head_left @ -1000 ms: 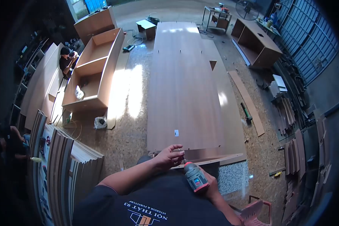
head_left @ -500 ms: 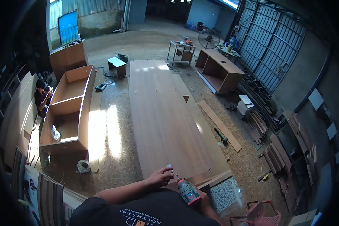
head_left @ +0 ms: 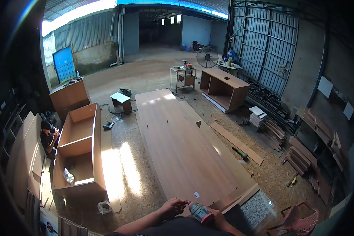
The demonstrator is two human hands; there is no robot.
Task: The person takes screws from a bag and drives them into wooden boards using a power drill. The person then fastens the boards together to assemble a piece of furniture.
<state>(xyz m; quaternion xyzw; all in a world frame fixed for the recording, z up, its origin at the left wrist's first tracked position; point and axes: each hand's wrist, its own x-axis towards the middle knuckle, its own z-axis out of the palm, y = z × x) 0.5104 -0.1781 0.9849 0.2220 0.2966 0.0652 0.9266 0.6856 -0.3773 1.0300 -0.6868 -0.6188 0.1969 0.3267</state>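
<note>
My right hand (head_left: 217,219) grips a red and grey cordless drill (head_left: 200,213), whose front end points up and left. My left hand (head_left: 174,207) is beside the drill's tip, its fingertips pinched together; anything between them is too small to make out. Both hands are over the near end of a long wood-coloured panel (head_left: 185,153). A small white piece (head_left: 196,194) lies on the panel just beyond my hands. Several thin dark pins or screws stand up from the panel farther off.
At left is an open cabinet carcass (head_left: 99,157), with a co-worker (head_left: 49,139) behind it. A loose strip (head_left: 240,145) and a green-handled tool (head_left: 240,153) lie to the right. A red chair (head_left: 297,220) stands at near right; another cabinet (head_left: 226,90) stands farther back.
My view has tilted up, so the scene sits lower in the picture. My left fingers, apart before, are now pinched close to the drill's tip. The drill stays in my right hand.
</note>
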